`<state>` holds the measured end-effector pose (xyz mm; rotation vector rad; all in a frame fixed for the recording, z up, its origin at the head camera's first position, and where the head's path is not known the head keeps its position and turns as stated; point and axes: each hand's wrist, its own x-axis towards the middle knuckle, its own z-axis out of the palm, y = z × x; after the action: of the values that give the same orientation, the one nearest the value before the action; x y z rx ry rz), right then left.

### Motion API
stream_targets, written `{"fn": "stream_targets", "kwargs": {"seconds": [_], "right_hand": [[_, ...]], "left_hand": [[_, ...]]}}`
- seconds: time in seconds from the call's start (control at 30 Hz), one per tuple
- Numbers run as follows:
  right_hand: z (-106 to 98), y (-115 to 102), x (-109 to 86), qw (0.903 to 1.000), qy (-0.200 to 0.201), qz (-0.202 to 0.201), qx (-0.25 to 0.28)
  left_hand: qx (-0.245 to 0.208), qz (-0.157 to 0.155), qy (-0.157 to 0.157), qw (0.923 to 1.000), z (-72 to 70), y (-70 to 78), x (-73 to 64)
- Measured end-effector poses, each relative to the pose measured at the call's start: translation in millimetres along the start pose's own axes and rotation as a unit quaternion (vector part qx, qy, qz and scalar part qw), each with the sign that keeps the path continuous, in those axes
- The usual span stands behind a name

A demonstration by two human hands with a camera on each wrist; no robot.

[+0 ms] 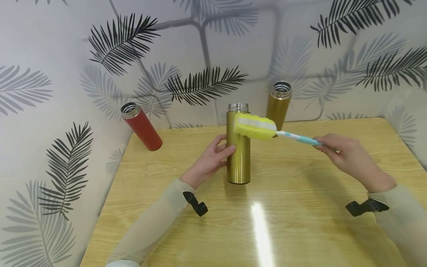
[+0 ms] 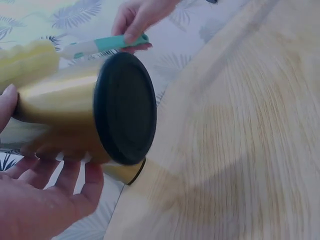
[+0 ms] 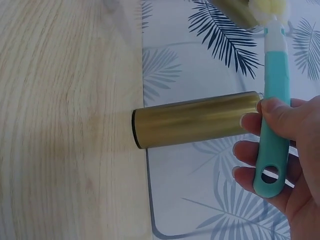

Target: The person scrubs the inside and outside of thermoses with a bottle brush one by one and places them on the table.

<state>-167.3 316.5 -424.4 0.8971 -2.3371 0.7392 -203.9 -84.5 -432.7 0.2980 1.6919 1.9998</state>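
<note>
My left hand (image 1: pixel 213 157) grips a gold thermos flask (image 1: pixel 238 159) around its middle, upright, its steel neck uncapped. In the left wrist view the flask's black base (image 2: pixel 126 107) faces the camera, raised off the table. My right hand (image 1: pixel 343 152) holds a bottle brush (image 1: pixel 305 140) by its turquoise handle (image 3: pixel 276 82), thumb and fingers round it. The brush lies nearly level, and its yellow sponge head (image 1: pixel 257 128) overlaps the upper part of the flask in the head view, just below the neck.
A second gold flask (image 1: pixel 278 107), open at the top, stands at the table's back edge behind the brush. Further left is an uncapped red flask (image 1: pixel 143 128). The wooden table (image 1: pixel 186 222) meets a leaf-patterned backdrop (image 1: pixel 207 48) behind it.
</note>
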Motion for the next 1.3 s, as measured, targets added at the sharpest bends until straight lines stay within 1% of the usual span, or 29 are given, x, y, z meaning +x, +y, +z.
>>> {"fn": "stream_targets", "kwargs": {"seconds": [0.2,0.33,0.47,0.7,0.87,1.03,1.1,1.3], "right_hand": [[-0.6,0.0,-1.3,0.9998,-0.020,-0.007,0.006],[0.1,-0.6,-4.0,0.9993,-0.035,-0.012,0.006],[1.5,-1.4,-6.8,0.9987,-0.046,-0.019,0.009],[6.6,-2.1,-12.4,0.9977,-0.055,-0.027,0.028],[9.3,-3.5,-16.6,0.9973,-0.064,-0.028,0.022],[11.2,-4.7,-18.3,0.9968,-0.070,-0.035,0.019],[11.7,-5.0,-18.0,0.9970,-0.066,-0.037,0.016],[11.2,-5.0,-14.2,0.9981,-0.048,-0.038,0.013]], "left_hand": [[-0.014,0.006,-0.005,0.9999,-2.5,-1.9,0.4],[-0.026,0.008,0.009,0.9996,-4.2,-2.3,1.1],[-0.035,0.019,0.026,0.9989,-6.7,-0.1,1.1],[-0.049,0.041,0.047,0.9968,-14.1,8.4,1.0],[-0.077,0.045,0.051,0.9948,-18.7,14.4,1.1],[-0.102,0.049,0.069,0.9911,-22.8,17.2,1.2],[-0.107,0.051,0.070,0.9904,-23.8,17.5,0.9],[-0.123,0.048,0.048,0.9901,-23.1,15.3,-0.2]]}}
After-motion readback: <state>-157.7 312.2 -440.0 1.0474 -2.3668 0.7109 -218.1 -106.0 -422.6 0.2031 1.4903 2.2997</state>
